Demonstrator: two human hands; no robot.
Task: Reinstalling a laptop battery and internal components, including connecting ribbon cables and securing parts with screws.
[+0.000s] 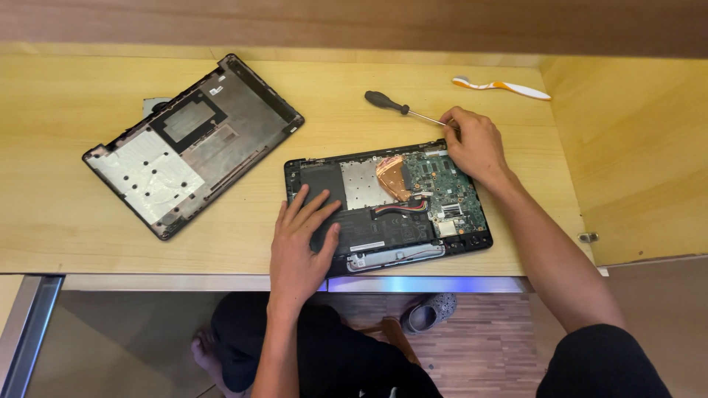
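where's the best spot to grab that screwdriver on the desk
Probably by its black handle, the thick end, which lies free on the desk pointing up and left. Come from above and the far left with the fingers across it. The thin shaft runs down-right to the right hand at the open laptop, so that end is crowded.

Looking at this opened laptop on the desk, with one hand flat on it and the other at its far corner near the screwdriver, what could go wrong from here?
1. The left hand presses flat on the battery area of the open laptop; weight there might flex exposed parts.
2. The right hand works at the corner beside the bare green circuit board; a slip of the screwdriver could scratch it.
3. The laptop lies near the desk front edge and could slide off.
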